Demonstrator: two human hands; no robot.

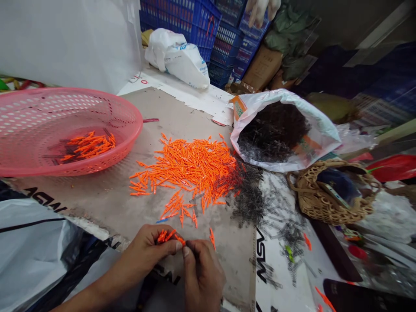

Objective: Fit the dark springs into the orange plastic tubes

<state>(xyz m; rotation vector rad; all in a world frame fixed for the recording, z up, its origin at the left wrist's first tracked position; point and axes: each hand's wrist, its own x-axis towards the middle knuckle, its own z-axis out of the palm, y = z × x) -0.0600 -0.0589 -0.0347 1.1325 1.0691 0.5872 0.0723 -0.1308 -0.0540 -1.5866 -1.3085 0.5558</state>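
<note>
Near the front edge of the cardboard-covered table, my left hand (152,247) is closed around several small orange plastic pieces (165,235). Its thumb and forefinger pinch one piece whose tip points toward my right hand (204,271). The right thumb and forefinger are pinched together at that tip; whatever is between them is hidden. Beyond the hands spreads a heap of pointed orange pieces (195,167). A dark tangle of thin coil springs (248,195) touches its right side. A single orange piece (212,238) lies just beyond my right hand.
At left stands a pink perforated basket (130,130) with orange pieces and springs inside. An open white bag (320,119) of dark springs lies at the back right, near a woven basket (302,203) holding a phone. Blue crates (175,15) and another person's gloved hand (260,11) appear behind.
</note>
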